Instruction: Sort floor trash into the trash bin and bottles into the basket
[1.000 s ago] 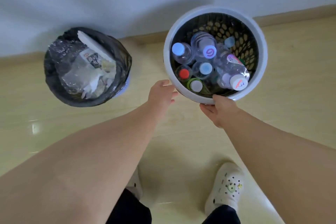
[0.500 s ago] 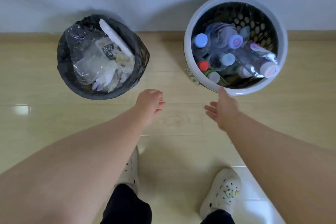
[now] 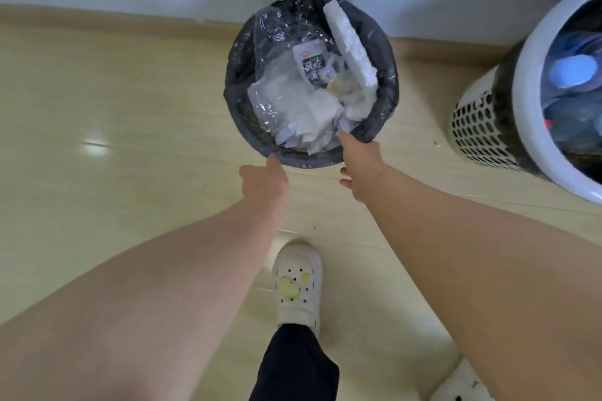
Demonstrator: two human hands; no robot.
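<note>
Black-bagged round trash bin (image 3: 387, 75) stood full at 12 o'clock, white perforated plastic basket (image 3: 479, 127) at 3 o'clock; left hand (image 3: 264, 182) and right hand (image 3: 361, 169), both empty and unclenched, lay at the bin's near rim; advised gripping it symmetrically, keeping it level.

Both bare arms are reaching forward and down, converging. The left grip (image 3: 264, 181) is pointing its thumb ahead, fingers hidden; the right grip (image 3: 362, 166) is extending its thumb, fingers curling underneath.
</note>
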